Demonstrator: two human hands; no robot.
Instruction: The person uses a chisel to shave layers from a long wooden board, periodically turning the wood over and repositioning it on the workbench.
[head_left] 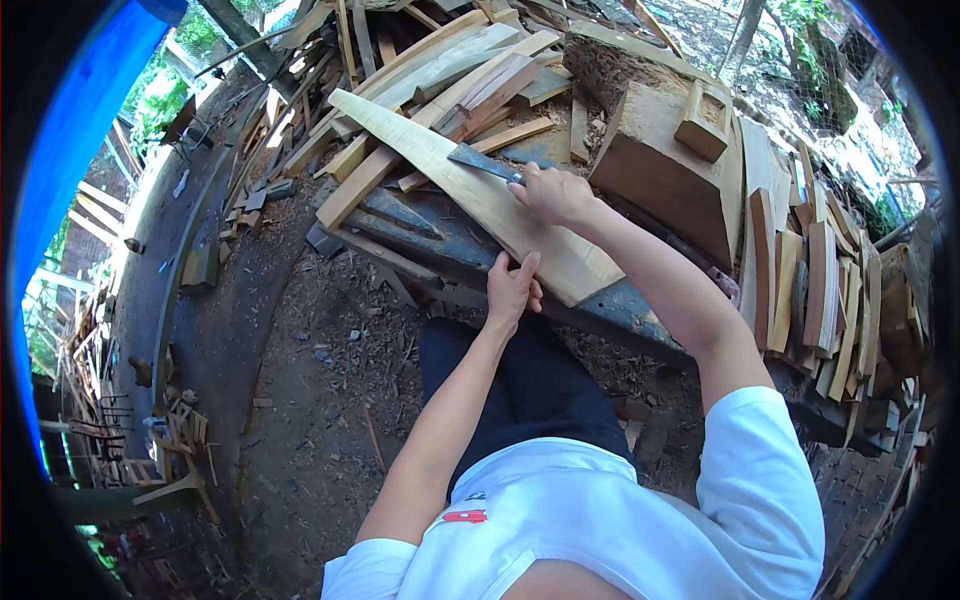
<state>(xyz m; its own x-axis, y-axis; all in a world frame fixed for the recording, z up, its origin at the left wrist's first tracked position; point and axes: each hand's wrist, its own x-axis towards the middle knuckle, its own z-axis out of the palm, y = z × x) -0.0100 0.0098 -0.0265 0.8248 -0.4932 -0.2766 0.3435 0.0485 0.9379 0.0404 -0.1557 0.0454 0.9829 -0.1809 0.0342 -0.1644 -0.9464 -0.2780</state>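
A long pale wooden board, narrow at its far end and wide near me, lies slantwise across the dark workbench. My right hand is closed round the handle of a flat tool with a dark metal blade. The blade rests over the board's upper face, pointing to the far left. Its exact kind I cannot make out. My left hand grips the board's near edge, thumb towards the top and fingers curled at the side.
Cut wood pieces are heaped behind the board. A big wooden block with a small hollowed block on it stands to the right. Curved slats line the far right. Chips and scraps cover the ground.
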